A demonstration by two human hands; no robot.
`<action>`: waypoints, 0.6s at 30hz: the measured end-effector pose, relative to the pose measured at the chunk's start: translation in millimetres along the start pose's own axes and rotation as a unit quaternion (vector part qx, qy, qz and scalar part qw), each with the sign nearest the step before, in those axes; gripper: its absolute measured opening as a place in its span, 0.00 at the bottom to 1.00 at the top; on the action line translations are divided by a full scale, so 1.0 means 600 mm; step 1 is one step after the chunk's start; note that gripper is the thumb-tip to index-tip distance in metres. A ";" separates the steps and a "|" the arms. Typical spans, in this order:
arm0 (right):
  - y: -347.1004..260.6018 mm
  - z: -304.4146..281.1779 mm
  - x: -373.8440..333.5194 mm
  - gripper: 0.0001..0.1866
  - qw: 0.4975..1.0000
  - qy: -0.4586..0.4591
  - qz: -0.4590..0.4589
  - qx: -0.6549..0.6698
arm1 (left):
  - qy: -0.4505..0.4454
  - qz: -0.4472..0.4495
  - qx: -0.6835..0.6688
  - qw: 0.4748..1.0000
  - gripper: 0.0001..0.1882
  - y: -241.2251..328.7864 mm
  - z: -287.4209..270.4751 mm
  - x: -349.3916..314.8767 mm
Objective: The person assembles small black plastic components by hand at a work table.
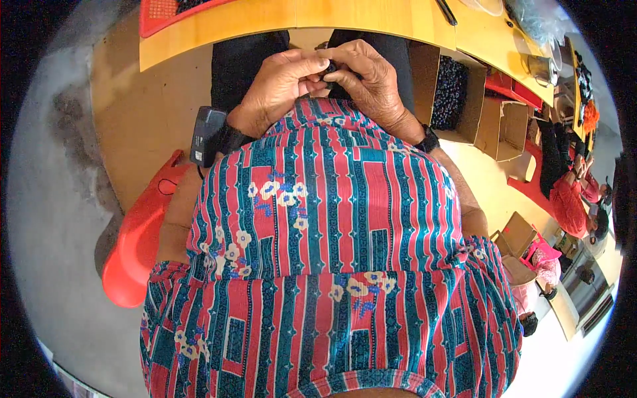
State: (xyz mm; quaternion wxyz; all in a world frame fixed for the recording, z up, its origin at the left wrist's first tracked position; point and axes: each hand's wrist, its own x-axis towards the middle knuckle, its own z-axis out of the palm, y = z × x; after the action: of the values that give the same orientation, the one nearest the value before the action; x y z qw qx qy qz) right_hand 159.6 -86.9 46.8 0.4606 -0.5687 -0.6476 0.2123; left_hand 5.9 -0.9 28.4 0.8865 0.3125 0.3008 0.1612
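Left hand [279, 83] and right hand [371, 76] pinch a black piece [330, 67] by the surface [371, 16], seemingly mid-work, while dark pieces [450, 93] boxed near the surface may be finished or waiting.

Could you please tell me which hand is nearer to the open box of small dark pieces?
Right. The right hand is to the left of the box; the left hand is farther left, beyond the right one.
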 end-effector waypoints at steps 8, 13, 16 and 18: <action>-0.005 0.005 -0.007 0.15 0.989 0.031 0.107 0.095 | 0.009 0.015 0.005 1.000 0.11 -0.001 0.005 0.000; 0.004 0.002 -0.001 0.16 0.998 0.008 0.059 0.014 | -0.021 -0.007 -0.032 0.999 0.12 -0.005 -0.009 0.003; 0.006 0.002 0.001 0.16 0.999 -0.005 0.042 -0.026 | -0.010 -0.004 -0.027 1.000 0.12 -0.006 -0.006 0.001; 0.006 0.000 0.003 0.17 0.999 -0.003 0.033 -0.026 | 0.020 0.033 0.093 0.995 0.14 -0.008 0.003 0.000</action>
State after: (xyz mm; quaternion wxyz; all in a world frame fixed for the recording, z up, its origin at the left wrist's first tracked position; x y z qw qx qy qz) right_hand 161.7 -84.5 44.7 0.4363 -0.6010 -0.6350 0.2125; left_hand 7.4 -5.3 26.4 0.8418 0.4000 0.3213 0.1676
